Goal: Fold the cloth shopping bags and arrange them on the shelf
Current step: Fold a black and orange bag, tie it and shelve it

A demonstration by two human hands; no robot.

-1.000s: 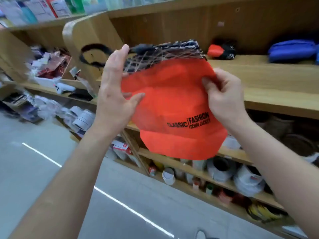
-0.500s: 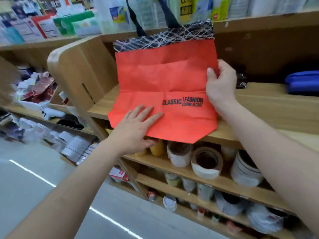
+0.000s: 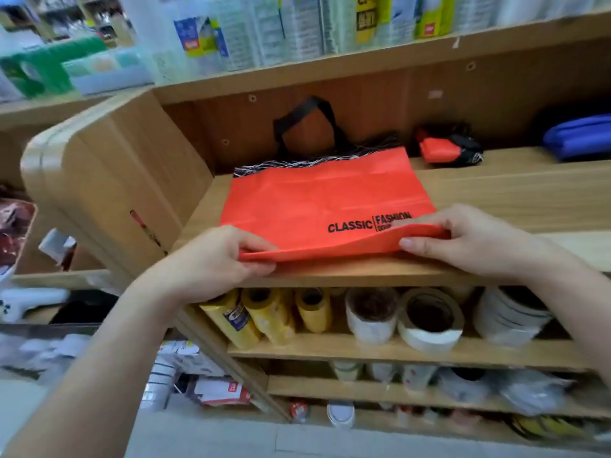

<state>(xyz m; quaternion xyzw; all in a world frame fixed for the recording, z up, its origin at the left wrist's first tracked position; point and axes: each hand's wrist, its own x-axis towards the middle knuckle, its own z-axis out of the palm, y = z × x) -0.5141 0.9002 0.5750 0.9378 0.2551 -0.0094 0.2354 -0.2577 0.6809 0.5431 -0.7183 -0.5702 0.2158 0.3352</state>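
Near edge of the orange bag (image 3: pixel 317 200) raised for a first fold, read from the left of the frame to the right. Left of centre, the shelf's upright side panel (image 3: pixel 109 180) stands just beside the bag's left edge; a fold drifting that way would ride against it and skew. My left hand (image 3: pixel 228 256) pinches the near left corner, thumb above and fingers curled beneath, holding it clear of the shelf board (image 3: pixel 496 193). The orange bag lies flat at the centre of the frame, print upward, its patterned band toward the back wall and its black handles (image 3: pixel 281 127) propped against that wall. Nothing pins the far half, so I judge that carrying the near edge forward could slide the whole bag backward instead of creasing it, bunching the handles into a lump. My right hand (image 3: pixel 463 239) pinches the near right corner, fingers on top covering part of the lettering; whether it grips one layer or both I cannot tell, since the lifted cloth hides this. A single-layer grip would let the lower layer lag and wrinkle, and unequal lift between my hands would slant the crease. At upper right, a folded orange-and-black bag (image 3: pixel 443 147) rests near the back wall and a blue pouch (image 3: pixel 578 137) lies further right; a bulky fold could crowd them.
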